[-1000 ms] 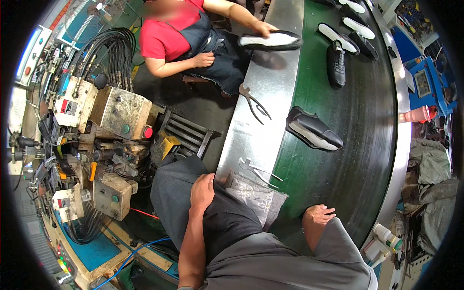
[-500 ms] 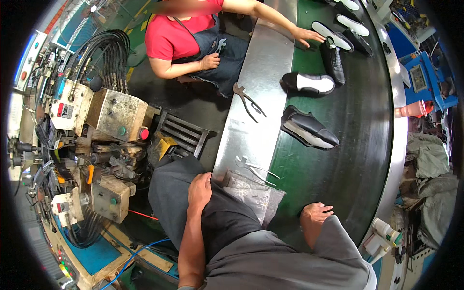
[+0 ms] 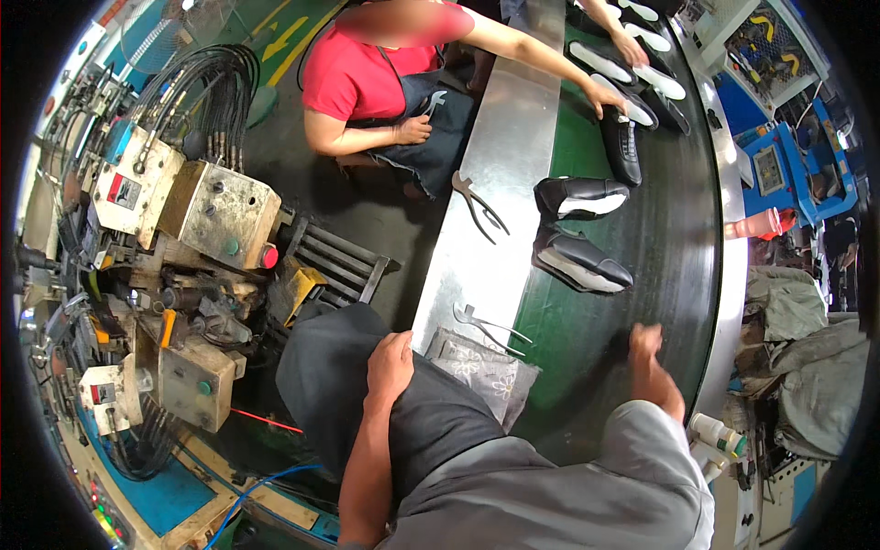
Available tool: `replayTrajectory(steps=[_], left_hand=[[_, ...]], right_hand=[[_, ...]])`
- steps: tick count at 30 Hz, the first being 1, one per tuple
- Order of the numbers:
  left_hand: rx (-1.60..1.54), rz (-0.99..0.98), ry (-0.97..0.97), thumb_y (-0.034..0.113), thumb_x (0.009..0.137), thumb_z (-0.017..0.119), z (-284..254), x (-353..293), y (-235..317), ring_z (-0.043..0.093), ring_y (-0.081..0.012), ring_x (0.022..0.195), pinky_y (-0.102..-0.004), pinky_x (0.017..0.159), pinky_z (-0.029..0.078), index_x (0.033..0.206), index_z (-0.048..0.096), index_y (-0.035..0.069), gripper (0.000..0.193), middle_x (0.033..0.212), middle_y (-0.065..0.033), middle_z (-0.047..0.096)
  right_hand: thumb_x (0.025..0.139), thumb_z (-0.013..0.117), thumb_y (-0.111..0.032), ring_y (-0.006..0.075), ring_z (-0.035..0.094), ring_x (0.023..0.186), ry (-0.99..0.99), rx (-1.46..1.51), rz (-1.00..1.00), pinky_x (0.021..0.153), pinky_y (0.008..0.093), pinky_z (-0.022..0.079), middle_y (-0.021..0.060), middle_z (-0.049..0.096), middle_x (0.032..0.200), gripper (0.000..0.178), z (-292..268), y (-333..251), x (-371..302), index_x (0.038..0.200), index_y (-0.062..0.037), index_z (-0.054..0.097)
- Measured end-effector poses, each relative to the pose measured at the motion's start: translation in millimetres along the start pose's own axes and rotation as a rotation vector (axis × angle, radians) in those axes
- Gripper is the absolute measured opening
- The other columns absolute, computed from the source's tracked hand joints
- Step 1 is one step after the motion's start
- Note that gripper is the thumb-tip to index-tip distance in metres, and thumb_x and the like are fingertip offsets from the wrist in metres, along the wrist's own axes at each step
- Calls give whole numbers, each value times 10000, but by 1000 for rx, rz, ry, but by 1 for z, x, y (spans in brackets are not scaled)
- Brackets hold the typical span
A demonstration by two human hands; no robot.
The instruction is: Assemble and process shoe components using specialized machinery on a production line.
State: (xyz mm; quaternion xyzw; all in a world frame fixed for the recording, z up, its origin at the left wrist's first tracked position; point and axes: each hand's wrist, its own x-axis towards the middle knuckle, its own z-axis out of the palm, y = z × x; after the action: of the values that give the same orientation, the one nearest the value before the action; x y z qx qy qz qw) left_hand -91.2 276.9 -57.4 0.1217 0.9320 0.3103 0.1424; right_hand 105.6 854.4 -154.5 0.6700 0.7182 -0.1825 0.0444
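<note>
My left hand (image 3: pixel 390 367) rests on my dark trousers at the thigh, fingers laid over the cloth and nothing in them. Above the belt (image 3: pixel 674 247) hovers my right hand (image 3: pixel 646 341), smeared by motion, so its fingers cannot be read; it touches no shoe. The nearest shoe to it is a black shoe (image 3: pixel 583 259) lying on its side with its pale sole showing. Just beyond lies another black shoe (image 3: pixel 587 197) with a white sole. Between my hands, pincers (image 3: pixel 490 327) lie beside a folded grey patterned cloth (image 3: pixel 486 371) on the metal ledge (image 3: pixel 445 284).
A co-worker in red (image 3: pixel 353 87) sits ahead, one hand (image 3: pixel 605 96) at the shoes, the other holding a wrench (image 3: pixel 436 101). Another person's hand (image 3: pixel 631 48) reaches in behind. Dark pincers (image 3: pixel 478 206) lie farther along. Machinery (image 3: pixel 220 215) with hoses stands left; draped cloths (image 3: pixel 820 394) hang right.
My right hand has lifted and moved forward over the belt. The co-worker's hand has gone to a shoe, and a second person's hand has come in. The nearer white-soled shoe has turned slightly.
</note>
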Motion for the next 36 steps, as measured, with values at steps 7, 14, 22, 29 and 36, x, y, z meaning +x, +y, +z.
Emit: replayTrajectory(steps=[7, 14, 22, 29, 36], left_hand=[[-140, 100, -11, 63, 1017, 652, 8, 14, 12, 706, -410, 1121, -491, 959, 567, 1259, 738, 6, 264, 1183, -178, 752], [-257, 49, 91, 38, 1007, 645, 7, -1, -4, 712, -420, 1107, -489, 960, 570, 1259, 734, 1, 269, 1168, -195, 753], [-265, 206, 37, 44, 1012, 621, 11, 20, -6, 718, -434, 1092, -500, 958, 574, 1261, 727, -24, 280, 1148, -230, 751], [-1016, -17, -84, 98, 1094, 669, -24, 43, 9, 726, -226, 1162, -359, 990, 617, 1586, 550, 23, 512, 1380, -206, 701], [-822, 122, 271, 256, 1085, 718, -124, 30, 9, 716, -186, 1097, -335, 990, 557, 1504, 647, 32, 480, 1369, -132, 751]], right_hand=[[741, 871, -338, 444, 551, 1481, -599, -208, -918, 1228, 461, 451, 308, 580, 1574, 1187, -24, -141, 74, 1728, -41, 282], [784, 952, -502, 417, 500, 1538, -528, 37, -766, 1251, 428, 423, 354, 479, 1637, 1383, 18, -101, -55, 1747, 27, 112], [845, 919, -354, 300, 677, 1236, -508, 676, -356, 1050, 415, 554, 244, 642, 1445, 1087, -4, -100, -123, 1661, 76, 342], [872, 916, -367, 278, 693, 1219, -842, 670, -560, 1046, 383, 568, 243, 689, 1370, 1082, -33, -165, -266, 1641, 135, 345], [874, 922, -405, 286, 618, 1346, -1188, 449, -906, 1164, 397, 480, 223, 639, 1454, 1081, -14, -193, -420, 1651, 108, 373]])
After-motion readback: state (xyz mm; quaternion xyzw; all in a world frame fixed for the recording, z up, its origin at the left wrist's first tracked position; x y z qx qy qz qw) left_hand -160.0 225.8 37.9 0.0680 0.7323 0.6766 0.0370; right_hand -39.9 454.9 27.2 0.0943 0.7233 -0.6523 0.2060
